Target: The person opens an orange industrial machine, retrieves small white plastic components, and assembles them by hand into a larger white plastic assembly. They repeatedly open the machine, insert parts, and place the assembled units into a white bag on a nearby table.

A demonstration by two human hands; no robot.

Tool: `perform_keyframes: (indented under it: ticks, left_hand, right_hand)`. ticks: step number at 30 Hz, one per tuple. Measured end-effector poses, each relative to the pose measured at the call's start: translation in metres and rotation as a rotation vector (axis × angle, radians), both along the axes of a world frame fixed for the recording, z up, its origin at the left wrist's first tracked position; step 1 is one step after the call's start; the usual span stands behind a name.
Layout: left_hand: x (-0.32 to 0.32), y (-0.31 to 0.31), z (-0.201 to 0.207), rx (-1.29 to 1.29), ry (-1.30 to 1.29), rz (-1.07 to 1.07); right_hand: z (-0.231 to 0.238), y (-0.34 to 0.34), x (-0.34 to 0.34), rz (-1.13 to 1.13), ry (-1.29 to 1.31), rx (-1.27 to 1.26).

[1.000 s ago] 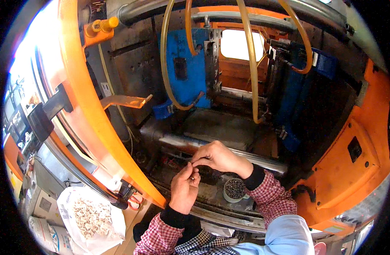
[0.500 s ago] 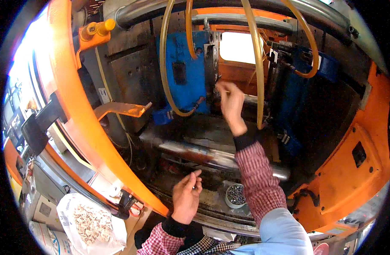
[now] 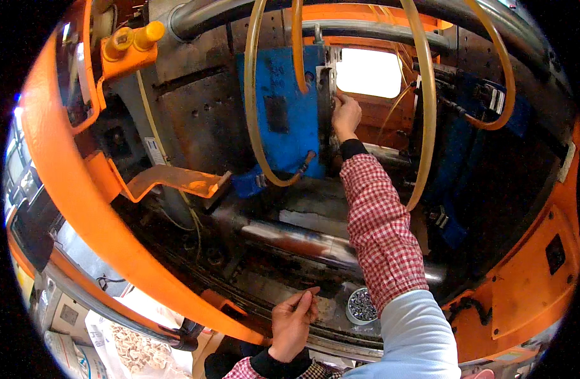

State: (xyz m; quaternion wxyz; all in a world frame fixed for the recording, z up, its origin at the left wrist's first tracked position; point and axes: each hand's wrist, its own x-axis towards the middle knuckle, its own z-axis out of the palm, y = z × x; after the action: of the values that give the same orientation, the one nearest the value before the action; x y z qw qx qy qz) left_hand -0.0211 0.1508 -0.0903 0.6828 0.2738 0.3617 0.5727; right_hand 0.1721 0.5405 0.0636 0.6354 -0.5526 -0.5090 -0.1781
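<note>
My right hand (image 3: 347, 116) reaches deep into the machine, its fingers pressed together against the inner face of a mould half (image 3: 329, 88) with a blue side plate (image 3: 290, 126). Whatever those fingers hold is hidden. Low in front, my left hand (image 3: 292, 323) is closed in a pinch, thumb against fingers; anything in it is too small to name. Just right of that hand, a small round tub (image 3: 363, 308) of tiny grey metal pieces stands on the machine bed. My right forearm passes above and beside the tub.
Tan hoses (image 3: 426, 114) loop down on both sides of my right arm. A steel bar (image 3: 296, 241) crosses beneath it. An orange frame (image 3: 113, 234) curves along the left, with an orange bracket (image 3: 176, 180) jutting inward. A white bag (image 3: 135, 344) of pale pieces sits lower left.
My right hand has moved forward, from in front of the mould half to touching its inner face. My left hand stays low, still pinched. The whole view has shifted slightly.
</note>
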Motion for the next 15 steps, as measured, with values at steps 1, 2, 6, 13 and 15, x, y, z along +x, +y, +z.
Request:
perform_keyframes:
  ticks: [1,2,6,13,15]
  left_hand:
    - [0.001,0.000,-0.001,0.008,0.007,-0.003]
    - [0.001,0.001,-0.002,0.007,0.006,-0.004]
    - [0.001,0.002,-0.004,0.000,0.000,0.002]
    - [-0.001,0.002,-0.007,0.019,-0.006,0.008]
    - [-0.001,0.002,-0.008,0.019,0.001,0.013]
  right_hand:
    - [0.000,0.000,0.000,-0.002,0.019,-0.079]
    - [0.000,0.000,-0.001,0.016,0.021,-0.020]
    - [0.003,0.002,-0.002,0.061,0.046,0.023]
    - [0.011,0.003,-0.003,0.013,0.031,-0.026]
    - [0.011,0.001,-0.004,0.040,0.062,-0.005]
